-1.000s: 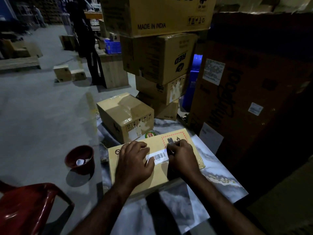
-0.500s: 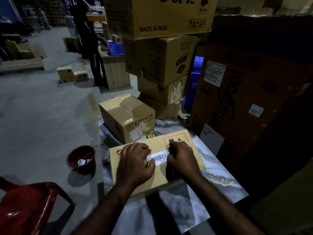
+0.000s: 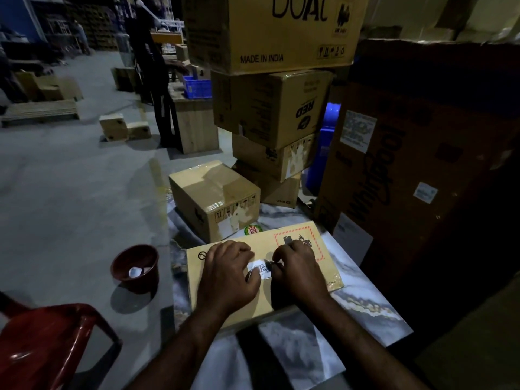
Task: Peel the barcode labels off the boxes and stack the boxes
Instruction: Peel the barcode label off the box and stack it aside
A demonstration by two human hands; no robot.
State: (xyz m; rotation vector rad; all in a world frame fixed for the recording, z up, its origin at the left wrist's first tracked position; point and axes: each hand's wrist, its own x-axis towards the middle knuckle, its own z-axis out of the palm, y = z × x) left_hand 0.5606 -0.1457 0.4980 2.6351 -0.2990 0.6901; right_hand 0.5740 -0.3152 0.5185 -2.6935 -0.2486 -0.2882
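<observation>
A flat yellow-brown box (image 3: 318, 243) lies on the marble-patterned table (image 3: 365, 311) in front of me. A white barcode label (image 3: 260, 268) sits on its top, crumpled and partly lifted. My right hand (image 3: 298, 271) pinches the label's right end between thumb and fingers. My left hand (image 3: 228, 274) presses flat on the box just left of the label, its fingers touching the label's left edge. A second, taller cardboard box (image 3: 213, 198) stands behind on the table.
A stack of cardboard boxes (image 3: 270, 105) rises behind the table, a big dark carton (image 3: 408, 164) at right. On the floor at left stand a brown bowl (image 3: 135, 267) with paper scraps and a red plastic chair (image 3: 50, 342). A person (image 3: 153, 80) stands far back.
The label lay flat and long on the box before; now its right end is lifted and bunched toward the left, pulled by my right hand. My left hand has stayed on the box.
</observation>
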